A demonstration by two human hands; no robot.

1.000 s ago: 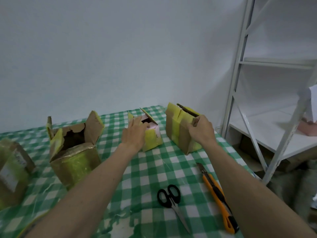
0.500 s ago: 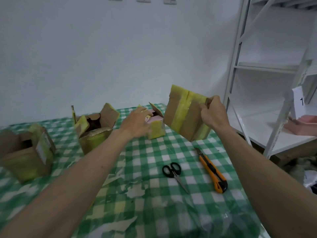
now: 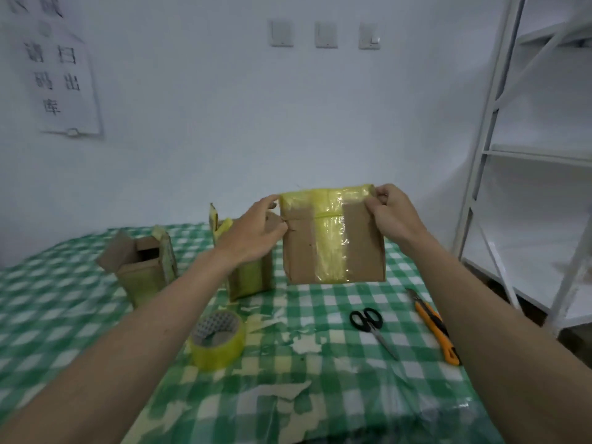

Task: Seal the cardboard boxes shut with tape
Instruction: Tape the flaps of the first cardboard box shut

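Note:
I hold a brown cardboard box point(image 3: 333, 238) up above the table, its broad face toward me with a strip of yellowish tape down the middle and across the top. My right hand point(image 3: 392, 214) grips its upper right corner. My left hand point(image 3: 253, 232) holds its upper left edge with thumb and fingers. A roll of yellow tape point(image 3: 217, 339) lies on the green checked tablecloth point(image 3: 320, 395) below my left forearm. Two more boxes with open flaps stand behind: one point(image 3: 144, 267) at the left, another point(image 3: 246, 277) partly hidden by my left hand.
Black-handled scissors point(image 3: 371, 328) and an orange utility knife point(image 3: 435, 328) lie on the right of the table. Scraps of torn tape and paper litter the cloth's middle. A white metal shelf rack point(image 3: 528, 155) stands at the right. Wall switches and a paper sign hang behind.
My right hand lifted the taped box off the table and brought it toward the middle. My left hand left the small box and took the lifted box's left edge. The view rose.

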